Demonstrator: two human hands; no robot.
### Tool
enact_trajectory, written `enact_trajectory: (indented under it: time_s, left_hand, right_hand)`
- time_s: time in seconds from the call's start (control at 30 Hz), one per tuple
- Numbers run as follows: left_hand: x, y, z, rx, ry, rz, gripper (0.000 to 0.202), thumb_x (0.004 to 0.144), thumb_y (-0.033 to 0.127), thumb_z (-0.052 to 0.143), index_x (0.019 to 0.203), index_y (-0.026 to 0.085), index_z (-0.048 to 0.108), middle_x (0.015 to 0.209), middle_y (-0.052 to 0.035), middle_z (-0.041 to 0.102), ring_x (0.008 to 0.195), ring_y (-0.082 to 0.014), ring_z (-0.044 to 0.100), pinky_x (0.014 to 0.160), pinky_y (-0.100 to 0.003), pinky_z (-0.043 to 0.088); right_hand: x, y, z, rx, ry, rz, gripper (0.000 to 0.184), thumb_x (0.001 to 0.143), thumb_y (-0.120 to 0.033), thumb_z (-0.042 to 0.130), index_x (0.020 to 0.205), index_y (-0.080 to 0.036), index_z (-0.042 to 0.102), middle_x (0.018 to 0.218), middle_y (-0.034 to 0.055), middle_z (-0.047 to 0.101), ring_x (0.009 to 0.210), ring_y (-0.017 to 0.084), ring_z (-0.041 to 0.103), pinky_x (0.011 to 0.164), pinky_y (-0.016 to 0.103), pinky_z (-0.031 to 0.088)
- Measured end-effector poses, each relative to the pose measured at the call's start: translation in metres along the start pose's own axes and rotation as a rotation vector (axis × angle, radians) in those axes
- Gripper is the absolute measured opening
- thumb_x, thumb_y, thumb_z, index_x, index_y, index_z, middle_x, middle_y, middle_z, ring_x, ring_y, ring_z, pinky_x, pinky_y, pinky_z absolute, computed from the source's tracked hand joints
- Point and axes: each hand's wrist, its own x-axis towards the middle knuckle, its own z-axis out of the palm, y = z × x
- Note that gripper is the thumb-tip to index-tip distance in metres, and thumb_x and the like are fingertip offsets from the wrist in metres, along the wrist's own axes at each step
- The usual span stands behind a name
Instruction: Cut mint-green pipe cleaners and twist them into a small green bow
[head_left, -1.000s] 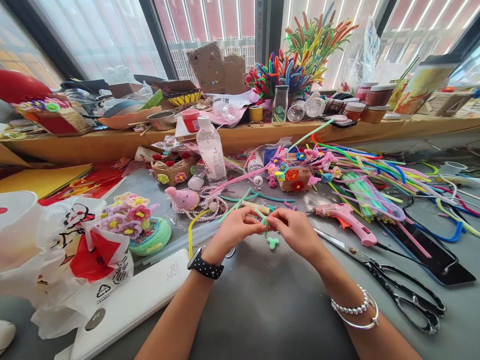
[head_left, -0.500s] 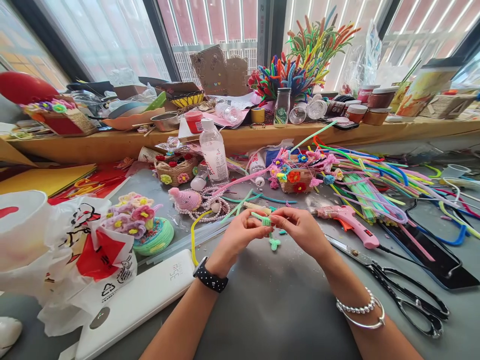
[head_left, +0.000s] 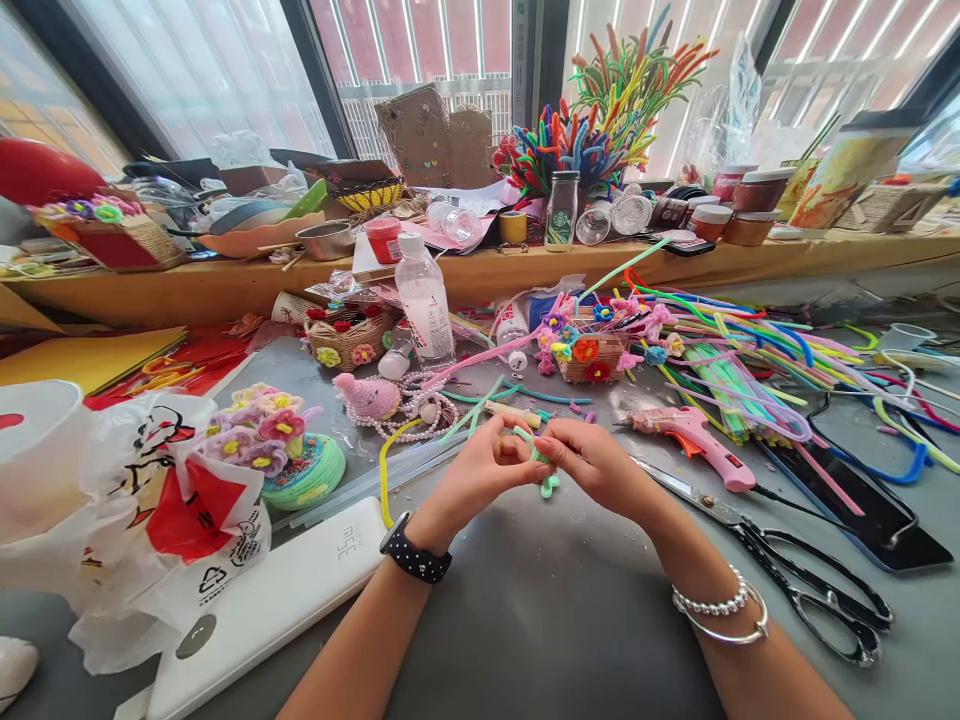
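Observation:
A light green pipe cleaner piece (head_left: pixel 549 487), bent into a small shape, is pinched between my two hands over the grey table. My left hand (head_left: pixel 487 462) has its fingers closed on one side of it, with a short green end poking up above. From the right, my right hand (head_left: pixel 589 462) grips it between thumb and fingers, covering most of its middle. Its lower looped end hangs below the fingertips. Just beyond my hands lie a beige stick (head_left: pixel 517 412) and loose green pipe cleaners (head_left: pixel 480 410).
Right of my hands lie a pink glue gun (head_left: pixel 697 440), large black-handled scissors (head_left: pixel 802 575), a phone (head_left: pixel 862 510) and many pipe cleaners (head_left: pixel 735 380). On the left are a white box-like device (head_left: pixel 277 600), a plastic bag (head_left: pixel 180 500) and a flower ornament (head_left: pixel 300 470). A bottle (head_left: pixel 424 305) stands behind.
My right hand has rolled inward over the green piece, hiding more of it. The hanging end now sits closer under the fingers. The view has shifted slightly.

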Motion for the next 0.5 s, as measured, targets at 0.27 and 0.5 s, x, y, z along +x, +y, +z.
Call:
enact_trajectory:
  time_s: [0.27,0.5]
  left_hand:
    - [-0.0025,0.0037,-0.0004,-0.07,0.011,-0.01,0.035,0.065,0.025,0.066,0.093,0.016,0.048,0.059,0.0047,0.052,0.06,-0.0094,0.051,0.062,-0.023,0.039]
    - [-0.0019,0.0057,-0.0049,0.001,0.033,-0.003,0.028,0.066,0.028,0.065,0.089,0.015,0.056,0.075,-0.003,0.061,0.073,-0.0141,0.055,0.07,-0.027,0.042]
  right_hand:
    - [0.0001,0.0013,0.001,0.2,-0.007,-0.035,0.029,0.087,-0.032,0.034,0.061,-0.018,0.039,0.059,-0.0031,0.04,0.055,0.01,0.038,0.051,0.021,0.03]
    - [0.0013,0.0036,-0.0014,0.065,0.031,-0.11,0.031,0.086,-0.034,0.035,0.061,-0.018,0.042,0.059,-0.0027,0.04,0.056,0.01,0.038,0.052,0.021,0.029]
